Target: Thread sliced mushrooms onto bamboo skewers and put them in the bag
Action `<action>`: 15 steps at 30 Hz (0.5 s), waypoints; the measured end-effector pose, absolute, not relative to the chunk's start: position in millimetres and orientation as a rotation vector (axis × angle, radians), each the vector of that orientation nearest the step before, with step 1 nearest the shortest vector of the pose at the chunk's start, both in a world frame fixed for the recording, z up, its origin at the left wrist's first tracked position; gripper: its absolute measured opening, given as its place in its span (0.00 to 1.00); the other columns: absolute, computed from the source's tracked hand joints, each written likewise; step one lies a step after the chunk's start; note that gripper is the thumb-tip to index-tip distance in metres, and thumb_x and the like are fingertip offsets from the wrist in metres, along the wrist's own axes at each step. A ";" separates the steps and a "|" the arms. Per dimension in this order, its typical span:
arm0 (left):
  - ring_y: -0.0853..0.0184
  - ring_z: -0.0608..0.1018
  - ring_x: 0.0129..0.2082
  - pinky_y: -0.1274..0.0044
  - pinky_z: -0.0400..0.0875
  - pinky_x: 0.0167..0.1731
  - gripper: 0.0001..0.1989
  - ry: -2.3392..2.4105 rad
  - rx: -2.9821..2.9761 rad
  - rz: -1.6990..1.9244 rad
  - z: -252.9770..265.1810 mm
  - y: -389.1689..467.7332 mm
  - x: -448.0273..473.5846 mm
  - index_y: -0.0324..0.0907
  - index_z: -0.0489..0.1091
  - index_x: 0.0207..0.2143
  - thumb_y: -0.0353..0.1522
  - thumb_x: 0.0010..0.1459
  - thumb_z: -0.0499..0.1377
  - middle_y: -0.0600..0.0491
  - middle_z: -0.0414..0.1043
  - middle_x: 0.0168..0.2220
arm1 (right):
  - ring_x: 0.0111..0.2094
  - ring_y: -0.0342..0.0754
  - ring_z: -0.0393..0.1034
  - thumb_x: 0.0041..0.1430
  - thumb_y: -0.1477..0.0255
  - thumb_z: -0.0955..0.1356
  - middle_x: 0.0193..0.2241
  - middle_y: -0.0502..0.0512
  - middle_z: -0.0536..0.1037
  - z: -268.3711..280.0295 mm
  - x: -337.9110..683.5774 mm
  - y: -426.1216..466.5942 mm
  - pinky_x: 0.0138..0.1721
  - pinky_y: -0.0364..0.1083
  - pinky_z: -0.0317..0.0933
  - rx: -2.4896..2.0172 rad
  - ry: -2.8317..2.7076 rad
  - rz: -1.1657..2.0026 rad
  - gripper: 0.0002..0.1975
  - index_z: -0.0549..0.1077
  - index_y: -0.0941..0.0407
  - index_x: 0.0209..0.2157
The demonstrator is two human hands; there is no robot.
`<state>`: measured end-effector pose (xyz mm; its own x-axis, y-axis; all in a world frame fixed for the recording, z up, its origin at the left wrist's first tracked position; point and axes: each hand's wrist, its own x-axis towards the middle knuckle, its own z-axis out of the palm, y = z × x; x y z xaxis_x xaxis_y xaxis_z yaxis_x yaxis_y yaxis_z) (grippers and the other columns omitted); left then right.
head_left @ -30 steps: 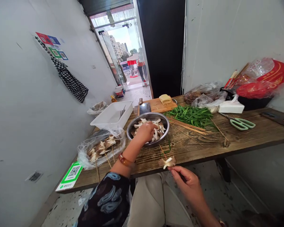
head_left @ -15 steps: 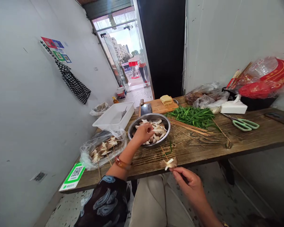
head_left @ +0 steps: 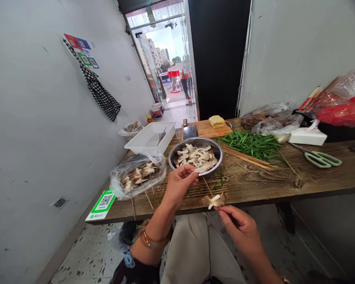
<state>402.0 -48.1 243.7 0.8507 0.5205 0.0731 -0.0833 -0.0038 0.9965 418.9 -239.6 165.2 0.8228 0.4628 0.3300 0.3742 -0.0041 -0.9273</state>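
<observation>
The left hand pinches a mushroom stretched sideways, cap to the right. The right hand pinches a stick, its bare tip pointing away, slightly left.

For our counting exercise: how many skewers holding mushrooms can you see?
4: three skewers poke out of the plastic bag and the right hand holds the fourth skewer. The bag may hide others.

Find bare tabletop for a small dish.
Bare wood along the front edge of the table, between the skewered mushroom in the right hand and the stray skewer left of the scissors. Crowded behind: bowl, skewer bundle, greens, cutting board.
</observation>
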 end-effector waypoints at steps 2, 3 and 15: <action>0.73 0.74 0.24 0.82 0.68 0.26 0.13 0.377 1.459 0.522 239.4 -51.7 393.0 0.37 0.72 0.32 0.34 0.44 0.68 0.54 0.73 0.25 | 0.29 0.48 0.75 0.59 0.67 0.66 0.26 0.54 0.81 165.7 415.5 -238.7 0.32 0.42 0.68 -1.620 -0.698 0.062 0.11 0.80 0.54 0.31; 0.73 0.74 0.24 0.82 0.68 0.26 0.13 0.387 1.406 0.524 237.1 -53.3 389.4 0.37 0.72 0.31 0.35 0.44 0.68 0.54 0.74 0.25 | 0.29 0.47 0.75 0.59 0.68 0.66 0.27 0.54 0.81 165.9 414.0 -238.4 0.31 0.42 0.67 -1.622 -0.710 0.052 0.11 0.80 0.54 0.31; 0.77 0.67 0.16 0.83 0.61 0.19 0.17 0.429 1.041 0.419 217.1 -68.1 371.7 0.38 0.70 0.33 0.40 0.46 0.66 0.58 0.69 0.20 | 0.28 0.47 0.75 0.60 0.69 0.66 0.27 0.54 0.80 163.0 406.2 -234.8 0.30 0.41 0.66 -1.696 -0.811 0.025 0.11 0.80 0.55 0.31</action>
<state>371.7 -68.1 217.1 0.8410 0.5226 -0.1396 -0.1277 0.4426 0.8876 406.2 -234.8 163.0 0.7572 0.5202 0.3951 0.4946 -0.0614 -0.8670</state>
